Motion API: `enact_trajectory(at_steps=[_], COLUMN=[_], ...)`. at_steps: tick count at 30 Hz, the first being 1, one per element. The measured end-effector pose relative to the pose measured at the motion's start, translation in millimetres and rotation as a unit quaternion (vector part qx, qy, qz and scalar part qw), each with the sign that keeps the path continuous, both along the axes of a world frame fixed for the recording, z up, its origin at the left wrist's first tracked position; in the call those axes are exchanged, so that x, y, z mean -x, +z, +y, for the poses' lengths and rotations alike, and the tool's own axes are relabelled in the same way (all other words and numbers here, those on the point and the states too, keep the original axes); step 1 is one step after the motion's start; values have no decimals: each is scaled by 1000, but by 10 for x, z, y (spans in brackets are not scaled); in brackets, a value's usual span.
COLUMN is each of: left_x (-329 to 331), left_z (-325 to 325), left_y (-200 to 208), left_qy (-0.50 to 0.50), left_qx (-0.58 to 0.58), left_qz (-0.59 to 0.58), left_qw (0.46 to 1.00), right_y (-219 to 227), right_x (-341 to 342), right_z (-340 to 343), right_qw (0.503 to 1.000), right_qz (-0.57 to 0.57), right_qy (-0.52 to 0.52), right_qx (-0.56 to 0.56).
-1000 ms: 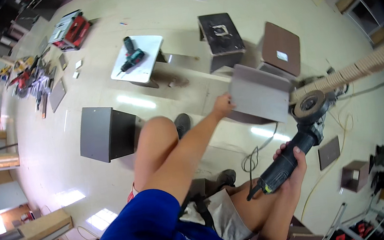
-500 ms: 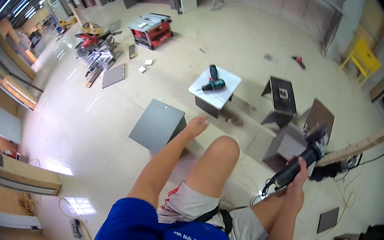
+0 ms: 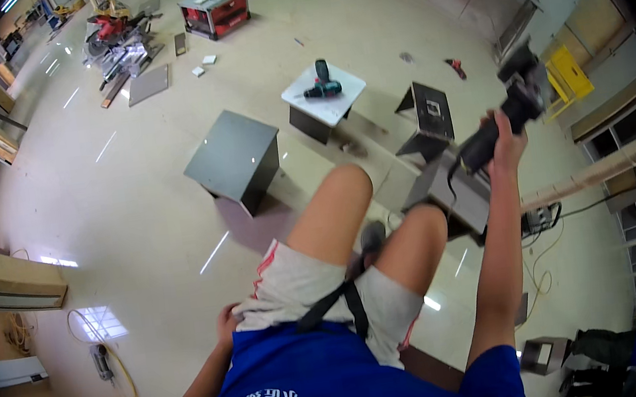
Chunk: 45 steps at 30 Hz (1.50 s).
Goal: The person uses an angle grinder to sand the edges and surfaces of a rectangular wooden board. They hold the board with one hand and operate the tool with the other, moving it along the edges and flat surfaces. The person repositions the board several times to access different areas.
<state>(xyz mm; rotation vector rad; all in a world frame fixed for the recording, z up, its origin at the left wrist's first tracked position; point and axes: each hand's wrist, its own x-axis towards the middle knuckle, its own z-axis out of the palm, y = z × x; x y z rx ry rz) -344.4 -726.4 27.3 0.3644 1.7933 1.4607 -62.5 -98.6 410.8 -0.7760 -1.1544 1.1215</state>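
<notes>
My right hand (image 3: 506,148) is closed round the dark body of an angle grinder (image 3: 492,131), lifted high at the right with its blurred head pointing away from me. A black cord droops from its rear end. Below the tool sits a grey box-like stool (image 3: 453,190). My left hand (image 3: 227,321) is down at my left hip against the pale shorts (image 3: 289,286); its fingers are partly hidden there. In front of my knees stands a grey-topped stool (image 3: 231,150). Beyond it, a cordless drill (image 3: 322,89) lies on a white-topped stool (image 3: 341,97).
A dark stool (image 3: 430,119) stands right of the drill. Farther off are a red table saw (image 3: 217,15), a mitre saw (image 3: 117,48) and a loose grey board (image 3: 149,85). A yellow stool (image 3: 567,77) and a wooden beam (image 3: 584,173) are at right. Yellow hose (image 3: 119,369) trails at left.
My right hand has raised the grinder up and away from my lap. My left hand has drawn back from near the grey-topped stool to my hip. The view has shifted.
</notes>
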Motion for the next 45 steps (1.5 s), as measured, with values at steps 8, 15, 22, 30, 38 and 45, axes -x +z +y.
enact_trajectory(at_steps=[8,15,22,30,38,45], left_x=[669,1315,2336,2719,3038,2649], left_z=[1106,2341,3872,3753,3663,3833], left_y=[1392,2888,1991,502,381,605], left_qy=[85,-2,-138,-81,37,-113], left_qx=[-65,-105,135,462,480,476], left_qz=[58,334,405,350,242,227], left_qw=[993,937,893,811,842,842], right_y=[-525,-811,-938,-294,-825,-1662], right_x=[-140,-430,-787,-345,336,456], right_z=[-284,-524,-651,-413,-152,-152], right_qw=[999,995,991,977,986,985], right_qz=[-28,-82,-118,-185,-153,-99], right_qy=[23,-40,-9,-17,43,35], right_qx=[-13,-42,-62,-106,-51,135])
